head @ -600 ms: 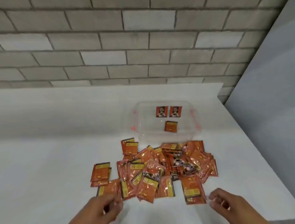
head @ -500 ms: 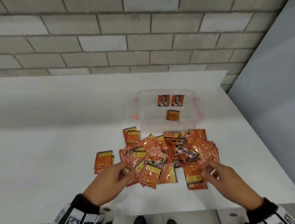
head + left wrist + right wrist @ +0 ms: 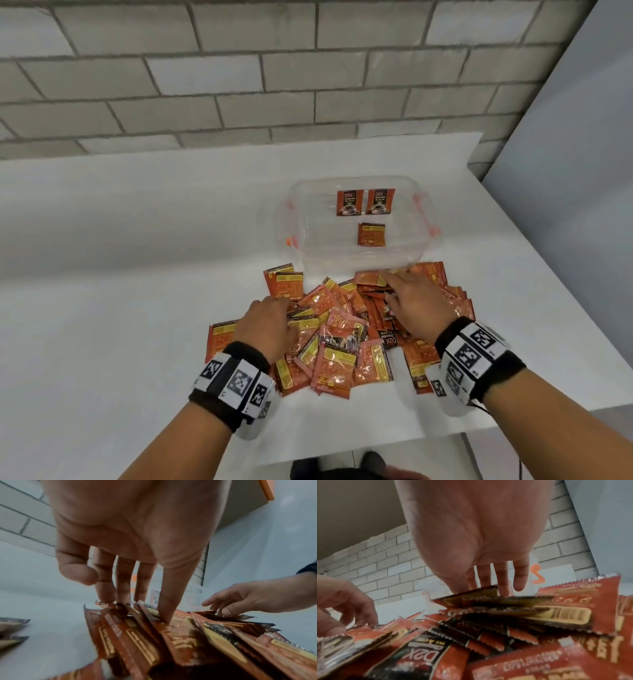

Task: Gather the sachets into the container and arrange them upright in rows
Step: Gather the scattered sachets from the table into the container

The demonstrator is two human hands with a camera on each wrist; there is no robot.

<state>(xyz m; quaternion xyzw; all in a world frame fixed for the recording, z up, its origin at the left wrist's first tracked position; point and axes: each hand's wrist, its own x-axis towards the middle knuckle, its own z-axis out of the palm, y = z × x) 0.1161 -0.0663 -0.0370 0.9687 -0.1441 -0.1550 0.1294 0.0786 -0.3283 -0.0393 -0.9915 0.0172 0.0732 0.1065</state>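
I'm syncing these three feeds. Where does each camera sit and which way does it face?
Head: worn high, looks down at the sachet pile, container, both hands and wristbands.
Left wrist: under the left hand, looks along its fingers onto the pile.
Right wrist: under the right hand, likewise.
Shared: each wrist view shows the other hand.

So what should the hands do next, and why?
Probably close the fingers round a few sachets and lift them. Both the left hand and the right hand rest on the pile of sachets with fingers spread, gripping nothing clearly, and the container holds only three sachets so far.
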